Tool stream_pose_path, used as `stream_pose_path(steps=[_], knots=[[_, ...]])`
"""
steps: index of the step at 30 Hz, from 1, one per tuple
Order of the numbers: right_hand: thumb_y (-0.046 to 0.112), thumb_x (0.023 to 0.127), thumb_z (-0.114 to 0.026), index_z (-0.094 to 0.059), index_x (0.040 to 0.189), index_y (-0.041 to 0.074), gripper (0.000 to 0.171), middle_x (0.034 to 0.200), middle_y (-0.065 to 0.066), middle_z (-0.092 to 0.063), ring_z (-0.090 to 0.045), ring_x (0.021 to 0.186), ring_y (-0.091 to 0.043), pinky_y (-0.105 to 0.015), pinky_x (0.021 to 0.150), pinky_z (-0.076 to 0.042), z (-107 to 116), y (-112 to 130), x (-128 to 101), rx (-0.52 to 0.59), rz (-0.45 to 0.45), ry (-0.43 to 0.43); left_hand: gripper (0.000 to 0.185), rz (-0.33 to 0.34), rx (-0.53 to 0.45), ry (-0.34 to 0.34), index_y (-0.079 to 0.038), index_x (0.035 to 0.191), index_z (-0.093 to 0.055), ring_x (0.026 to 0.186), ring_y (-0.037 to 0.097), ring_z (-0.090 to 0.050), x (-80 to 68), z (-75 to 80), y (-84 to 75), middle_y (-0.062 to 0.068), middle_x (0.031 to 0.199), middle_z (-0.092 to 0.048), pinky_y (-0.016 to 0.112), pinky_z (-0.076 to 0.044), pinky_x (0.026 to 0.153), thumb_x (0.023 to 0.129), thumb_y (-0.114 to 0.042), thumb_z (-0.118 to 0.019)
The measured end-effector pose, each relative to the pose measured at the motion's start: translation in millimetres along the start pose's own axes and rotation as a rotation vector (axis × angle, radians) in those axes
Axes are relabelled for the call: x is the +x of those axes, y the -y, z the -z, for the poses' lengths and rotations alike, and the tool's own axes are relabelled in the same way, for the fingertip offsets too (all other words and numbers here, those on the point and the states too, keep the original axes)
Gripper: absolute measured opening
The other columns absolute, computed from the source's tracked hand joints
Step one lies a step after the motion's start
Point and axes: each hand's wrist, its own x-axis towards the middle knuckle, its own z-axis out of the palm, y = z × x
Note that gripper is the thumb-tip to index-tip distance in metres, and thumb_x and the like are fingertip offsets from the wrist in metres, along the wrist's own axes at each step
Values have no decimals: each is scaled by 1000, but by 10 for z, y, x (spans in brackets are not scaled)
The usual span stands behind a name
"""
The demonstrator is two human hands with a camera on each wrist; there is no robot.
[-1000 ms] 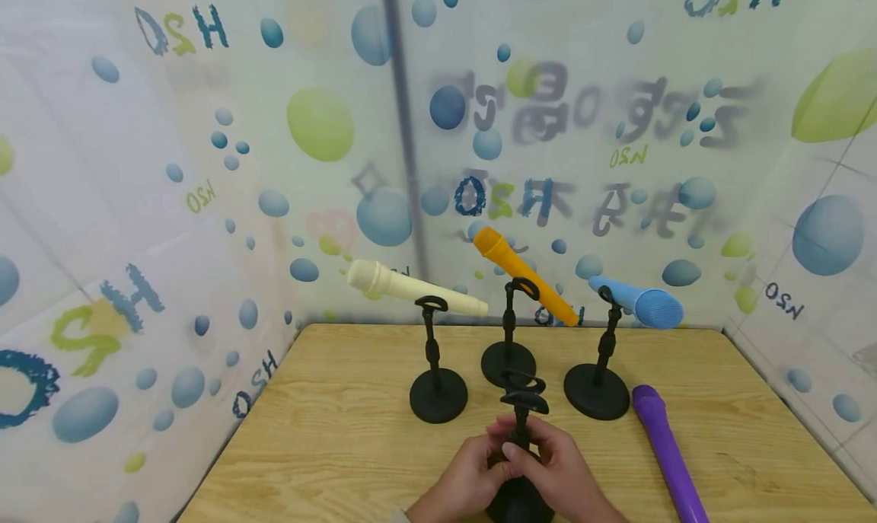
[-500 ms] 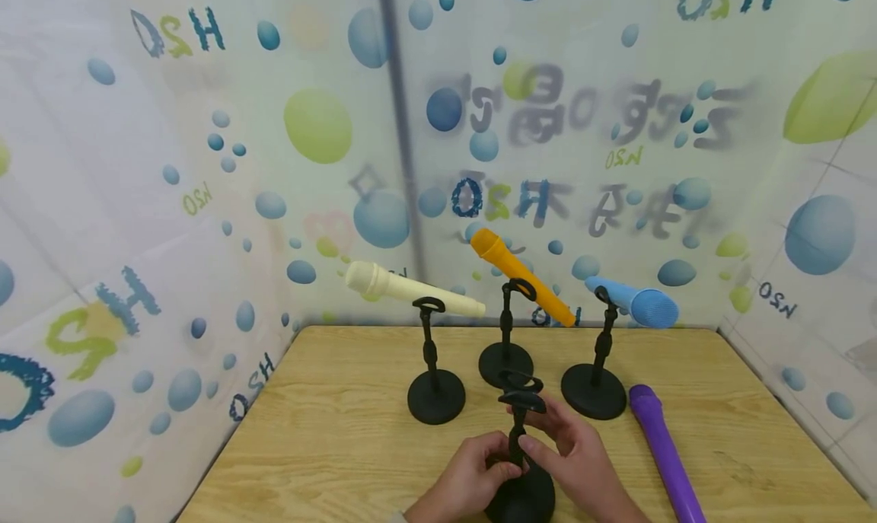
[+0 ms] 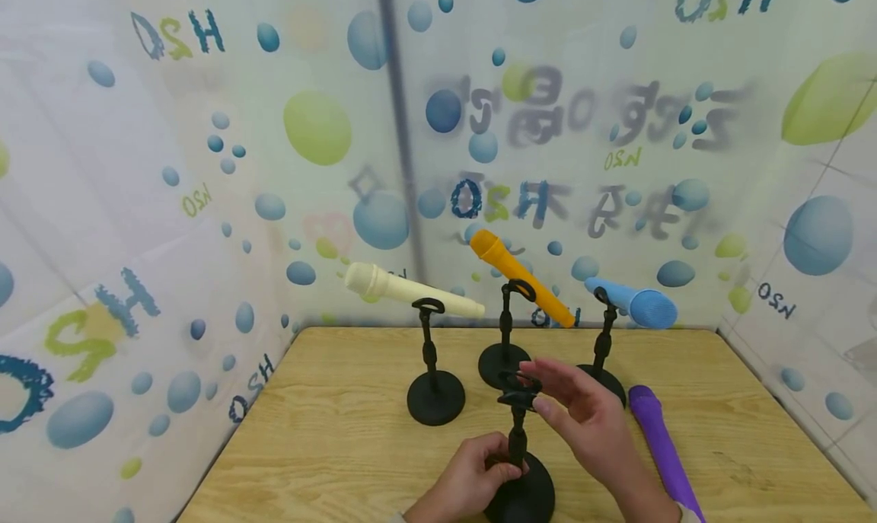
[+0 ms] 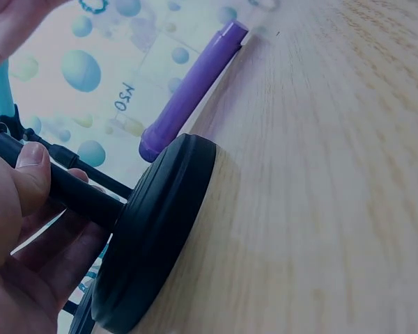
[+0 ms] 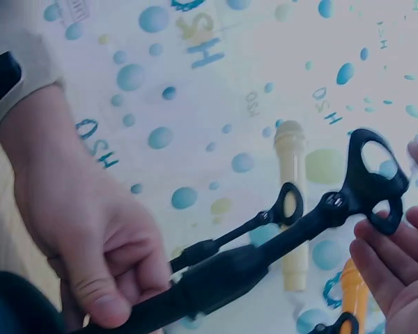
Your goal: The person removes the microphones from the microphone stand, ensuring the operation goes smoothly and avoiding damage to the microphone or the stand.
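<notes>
left hand (image 3: 473,477) gripping stand (image 3: 518,462) — right hand (image 3: 582,420) at clip (image 3: 518,390)

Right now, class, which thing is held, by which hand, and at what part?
The left hand grips the empty black stand by its pole, just above the base. The right hand only touches its clip with open fingers.

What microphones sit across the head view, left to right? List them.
Cream microphone → orange microphone → blue microphone → purple microphone, which lies flat on the table; the other three rest on black stands.
</notes>
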Motion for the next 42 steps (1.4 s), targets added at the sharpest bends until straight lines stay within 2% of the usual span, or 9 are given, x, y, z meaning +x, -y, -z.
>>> stream_pose_path(steps=[5,12,19,28,36,42], knots=[[-13,101,-64,-67,138,-2,38,133,7,-76,-72,121,-4,-18,98,-58,-10,72,47,-54,-9,-9,8,-6,4,-3,-9,109,-76,101,1,-71,6,-1,-5,-1,104,-81,20,-55,92,104,-11,-71],[-17,98,-65,-70,132,-5,36,128,2,-76,-75,115,-7,-19,97,-59,-23,52,50,-32,52,6,10,6,-5,3,-6,111,-76,102,2,-71,9,5,15,0,105,-81,20,-55,93,104,-10,-70],[-17,98,-65,-71,131,-5,36,126,1,-76,-76,113,-9,-21,93,-61,-25,10,20,-27,59,7,11,3,-13,8,-5,112,-75,104,2,-71,10,6,16,1,106,-81,20,-55,94,104,-11,-70],[-11,99,-68,-73,129,-1,32,124,7,-77,-76,110,-5,-20,93,-60,-41,-29,-64,-88,-19,-6,12,0,-12,12,-3,113,-75,105,2,-71,6,9,7,1,106,-81,20,-54,94,104,-10,-70],[-13,99,-66,-72,130,-4,33,127,6,-76,-75,114,-5,-19,97,-59,-46,-79,-104,-52,-12,-1,12,-10,-17,5,-4,112,-75,103,2,-71,-10,2,5,1,106,-81,20,-55,92,104,-11,-71],[-9,100,-67,-72,131,-1,33,125,11,-76,-75,112,-2,-17,96,-58,-49,-70,-130,-91,-63,-19,10,-18,-18,5,-6,110,-75,103,1,-71,-10,2,7,2,105,-81,20,-55,92,103,-11,-71]])
